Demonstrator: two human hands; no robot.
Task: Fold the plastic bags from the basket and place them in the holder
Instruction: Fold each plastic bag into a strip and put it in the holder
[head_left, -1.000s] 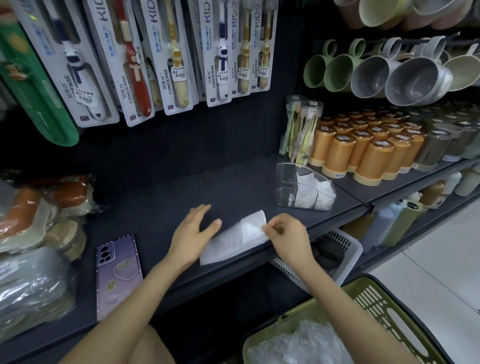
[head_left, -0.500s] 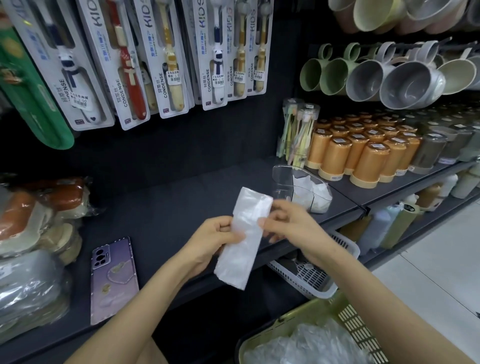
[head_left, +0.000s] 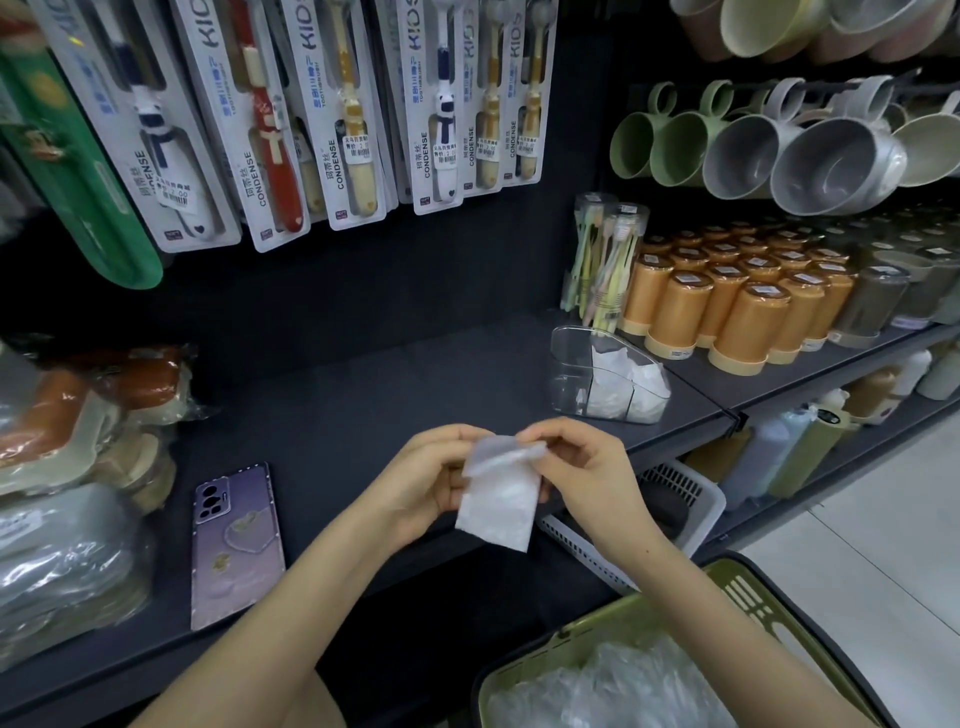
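Observation:
A folded white plastic bag (head_left: 500, 500) hangs in the air above the front edge of the dark shelf (head_left: 332, 415). My left hand (head_left: 426, 480) grips its left side. My right hand (head_left: 584, 467) pinches its top edge, which is bent over. The clear holder (head_left: 576, 382) stands on the shelf to the upper right with folded white bags inside it. The green basket (head_left: 748, 597) sits at the lower right and holds several crumpled clear bags (head_left: 613, 691).
A purple phone (head_left: 236, 545) lies on the shelf to the left. Wrapped goods (head_left: 67, 467) pile up at the far left. Orange cups (head_left: 727, 296) fill the right shelf, mugs hang above. A white basket (head_left: 675, 499) sits under the shelf.
The bag was lifted off the shelf and held up long. Now its upper part is folded down, so it is shorter, and both hands sit closer together at its top.

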